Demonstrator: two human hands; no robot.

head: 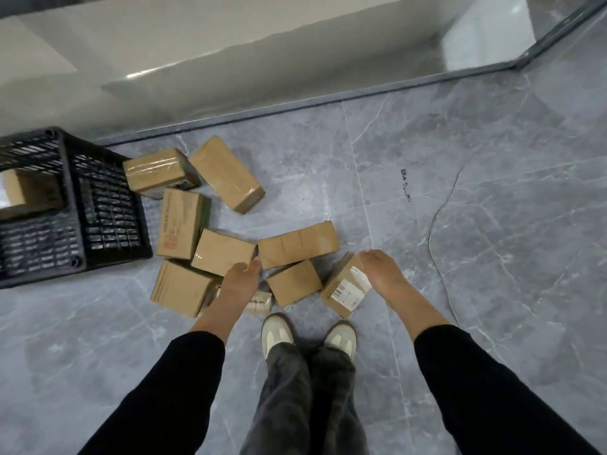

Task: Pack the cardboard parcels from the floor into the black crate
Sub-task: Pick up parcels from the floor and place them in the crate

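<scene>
Grey veined floor [460, 192], pale wall [197, 44]. Right of the black crate [108, 205], cardboard parcels [226, 174] lie scattered, one inside it. The left hand [241, 280] and right hand [382, 272] reach them; grips cannot be told.

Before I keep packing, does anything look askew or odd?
The parcels lie jumbled beside the black crate, some overlapping; the labelled parcel by the right hand sits tilted. A dark smudge marks the floor.
</scene>
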